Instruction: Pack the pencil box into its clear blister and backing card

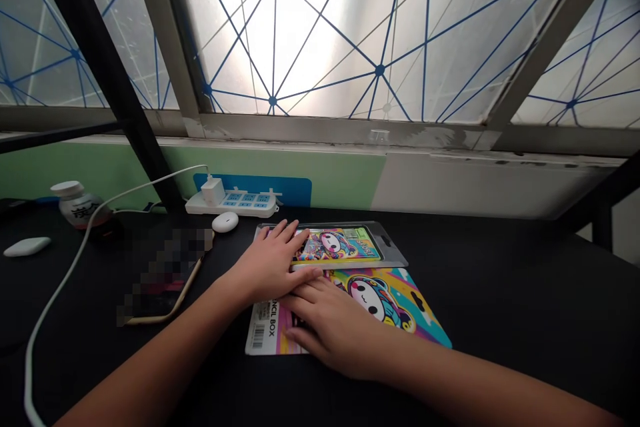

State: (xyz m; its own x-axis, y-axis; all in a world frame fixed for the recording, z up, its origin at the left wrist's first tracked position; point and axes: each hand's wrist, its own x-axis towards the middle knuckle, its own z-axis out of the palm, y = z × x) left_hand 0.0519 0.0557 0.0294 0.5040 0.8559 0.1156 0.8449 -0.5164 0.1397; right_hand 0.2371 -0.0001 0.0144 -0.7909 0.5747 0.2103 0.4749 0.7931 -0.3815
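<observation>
My left hand (267, 261) lies with spread fingers over the left end of a clear plastic blister pack (337, 245), which holds a colourful cartoon-printed item. Its thumb runs along the pack's lower edge. My right hand (333, 323) rests flat on a printed card (390, 300) labelled "PENCIL BOX", with a barcode at its lower left. The fingertips of my right hand sit just below the pack and touch my left thumb. The card lies directly in front of the pack, and my right hand hides its middle.
A phone (165, 277) with a blurred screen lies left of my hands on the black desk (500, 293). Behind it stand a white power strip (233, 203), a round white case (225, 221) and a white-capped bottle (77, 205). A white cable (65, 280) curves along the left.
</observation>
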